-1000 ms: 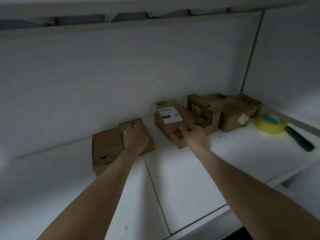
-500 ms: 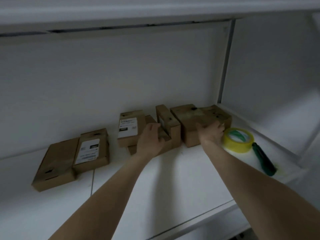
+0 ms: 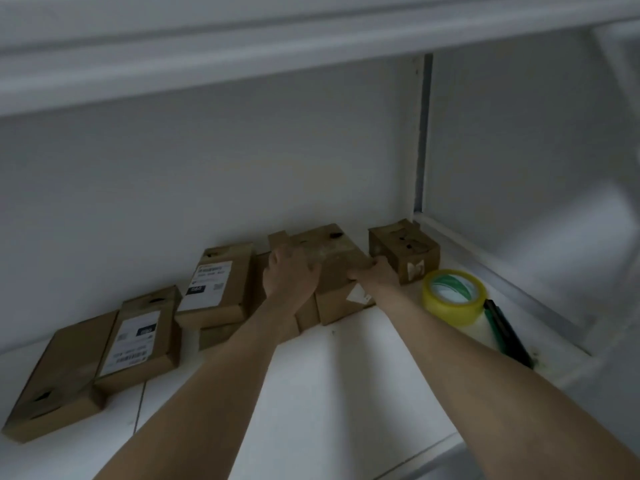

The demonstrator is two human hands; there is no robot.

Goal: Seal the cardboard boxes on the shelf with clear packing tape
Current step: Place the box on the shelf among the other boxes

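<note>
At six o'clock of the view, the white shelf is being crossed by two bare forearms, both being stretched toward twelve o'clock. At eight o'clock, a flat brown box is being seen lying near the shelf's front edge, and a labelled box is being propped partly over its right side. At four o'clock, a dark green tool is being seen lying on the shelf, with its far end just beside the tape roll. The yellowish clear roll is being kept flat on the shelf, at three o'clock of the right hand and near it, untouched.

Farther in, a second labelled box is being carried on a lower box, at nine o'clock of the left hand. The central box is being held by both hands. The left hand's fingers are being curled over its top left edge, and the right hand's fingers are being curled round its right front corner. A pale sticker is being shown on its front face.

At two o'clock of that box, apart from it, a small box is being seen standing in the shelf's back corner. Behind everything, the grey back wall is being overhung at twelve o'clock by an upper shelf.
</note>
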